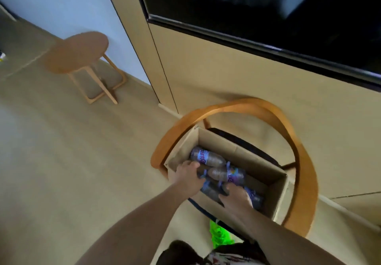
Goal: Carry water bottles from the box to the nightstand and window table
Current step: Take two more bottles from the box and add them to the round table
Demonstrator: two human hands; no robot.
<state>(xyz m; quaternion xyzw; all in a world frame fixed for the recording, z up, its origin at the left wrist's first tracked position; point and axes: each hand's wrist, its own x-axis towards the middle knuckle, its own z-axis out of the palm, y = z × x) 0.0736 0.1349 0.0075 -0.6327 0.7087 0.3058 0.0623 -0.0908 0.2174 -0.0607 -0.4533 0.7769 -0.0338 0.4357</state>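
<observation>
The fingers of the left hand (188, 175) are curling over the near end of a water bottle (207, 157) lying at the far left of the cardboard box (266, 179), gripping it. The fingers of the right hand (237, 197) are reaching down onto another bottle (211, 190) at the near side of the box; whether they are closing round it, I cannot tell. A third bottle (226, 174) is lying between the two hands. The box is sitting open on a chair with a curved wooden back (296, 141), standing near a beige wall panel under a dark screen (268, 11). A round wooden side desk (77, 51) is standing far left on the pale floor (61, 161).
</observation>
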